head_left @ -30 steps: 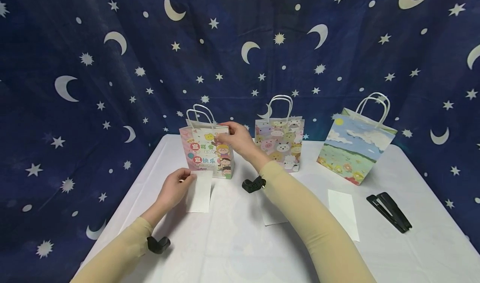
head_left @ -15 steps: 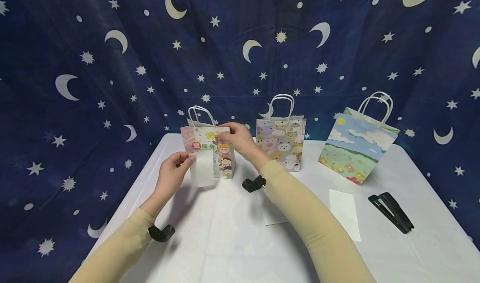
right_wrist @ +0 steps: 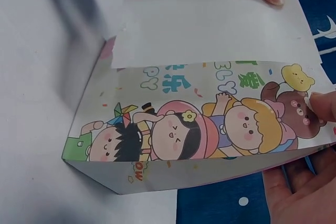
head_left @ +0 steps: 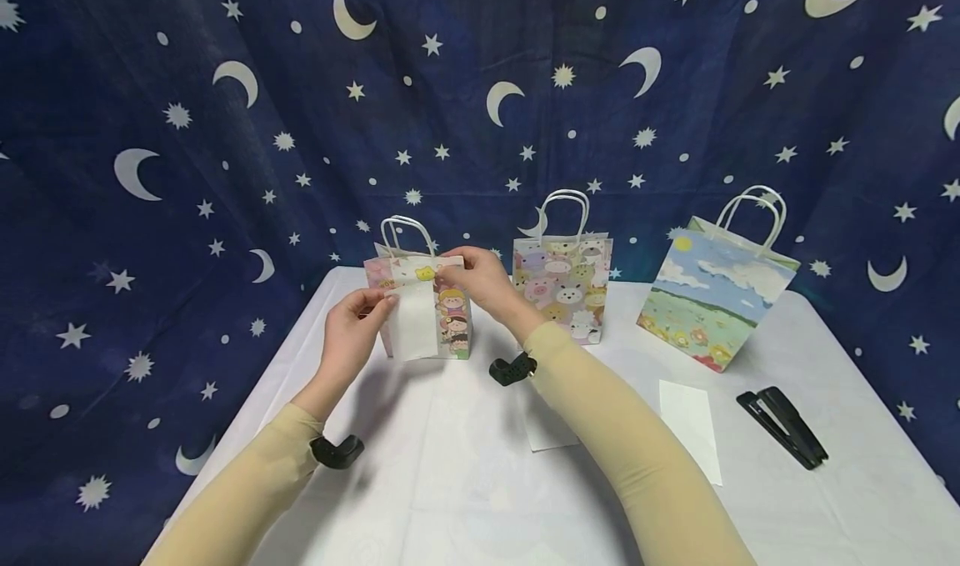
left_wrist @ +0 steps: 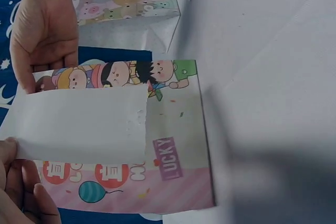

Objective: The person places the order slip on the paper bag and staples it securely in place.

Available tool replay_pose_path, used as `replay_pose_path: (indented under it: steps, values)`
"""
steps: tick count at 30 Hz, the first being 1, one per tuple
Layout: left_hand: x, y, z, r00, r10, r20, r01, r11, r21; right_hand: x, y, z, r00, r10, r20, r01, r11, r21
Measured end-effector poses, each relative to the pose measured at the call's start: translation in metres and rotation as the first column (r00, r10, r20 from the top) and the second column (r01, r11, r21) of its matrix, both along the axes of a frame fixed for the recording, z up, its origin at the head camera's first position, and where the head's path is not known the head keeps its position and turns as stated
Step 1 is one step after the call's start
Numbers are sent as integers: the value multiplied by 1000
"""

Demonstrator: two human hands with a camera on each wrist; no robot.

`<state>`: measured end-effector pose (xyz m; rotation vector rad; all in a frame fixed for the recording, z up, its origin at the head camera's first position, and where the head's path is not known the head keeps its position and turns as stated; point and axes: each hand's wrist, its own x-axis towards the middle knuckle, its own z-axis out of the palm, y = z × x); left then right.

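Note:
My left hand (head_left: 347,337) pinches a blank white slip of paper (head_left: 415,324) by its upper left edge. The slip hangs upright over the front of a small pink and white cartoon gift bag (head_left: 456,333), covering much of its printed lettering. Whether it lies fully flat on the bag, I cannot tell. At the bag's upper right edge, my right hand (head_left: 482,278) grips the paper wall, thumb in front and other fingers behind, as the right wrist view shows. Two white cord handles (head_left: 408,220) rise from the bag's top.
To the right stand an animal-face gift bag (head_left: 558,291) and a tilted landscape gift bag (head_left: 712,291). On the white tablecloth (head_left: 465,483) lie a second paper slip (head_left: 551,424), partly behind the right sleeve, a third slip (head_left: 688,424) and a black stapler (head_left: 782,426). A starry curtain (head_left: 450,91) hangs behind.
My left hand has lifted the slip off the tablecloth and brought it up before the bag's front. My right hand keeps its grip on the bag's edge; the bag has shifted slightly.

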<state>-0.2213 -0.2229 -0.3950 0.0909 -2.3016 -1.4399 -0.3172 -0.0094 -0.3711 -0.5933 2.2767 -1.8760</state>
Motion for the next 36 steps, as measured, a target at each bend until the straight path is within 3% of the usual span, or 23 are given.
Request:
replay_pose_path:
  steps: [13, 24, 36]
  values:
    - [-4, 11, 9, 992, 23, -124, -13, 997, 77, 1, 9, 2, 997, 73, -13, -73, 997, -16]
    - [-3, 17, 8, 988, 51, -143, -38, 995, 88, 3, 13, 3, 991, 122, 47, -121, 993, -15]
    - [-3, 20, 9, 985, 56, -163, -41, 995, 95, 6, 14, 3, 981, 193, 17, -192, 981, -43]
